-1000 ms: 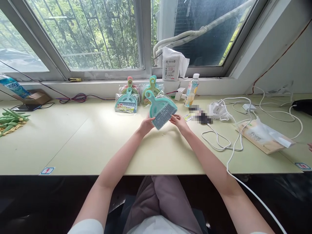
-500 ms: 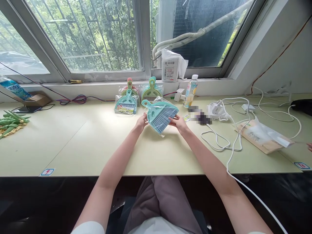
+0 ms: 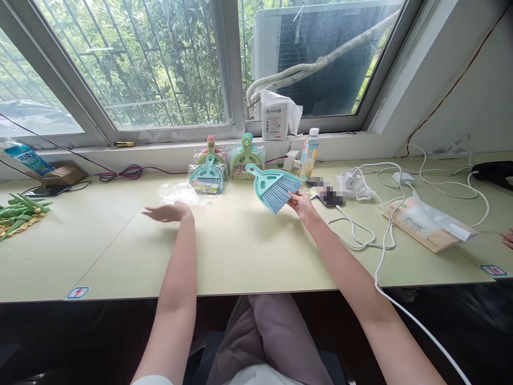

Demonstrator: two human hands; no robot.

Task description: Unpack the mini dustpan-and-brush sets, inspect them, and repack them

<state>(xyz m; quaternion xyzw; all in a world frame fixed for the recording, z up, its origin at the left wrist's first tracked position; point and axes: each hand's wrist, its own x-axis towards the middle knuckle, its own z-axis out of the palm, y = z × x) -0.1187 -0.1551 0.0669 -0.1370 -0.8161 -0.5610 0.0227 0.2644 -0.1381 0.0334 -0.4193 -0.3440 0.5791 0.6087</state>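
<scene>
My right hand [image 3: 303, 206] grips the lower right edge of a turquoise dustpan and brush set [image 3: 272, 188], holding it tilted above the table. The brush, with blue-grey bristles, is nested in the pan, and its handle points up and left. My left hand [image 3: 166, 212] is stretched out to the left, fingers extended, holding nothing. Just beyond it lies a crumpled clear plastic bag [image 3: 182, 193]. Behind stand more wrapped sets: a turquoise dustpan set [image 3: 207, 176], a pink and green dustpan set [image 3: 216, 152] and a green dustpan set [image 3: 247, 158].
A drink bottle [image 3: 309, 154] and a partly blurred phone [image 3: 331, 197] are right of the set. White cables [image 3: 390, 214] and a tissue pack [image 3: 430, 222] lie farther right. Green pods [image 3: 20, 211] sit far left. Another person's hand [image 3: 508, 239] shows at the right edge.
The clear plastic bag has come off the dustpan set and now lies on the table at left. My left hand has left the set and swung left; my right hand keeps hold.
</scene>
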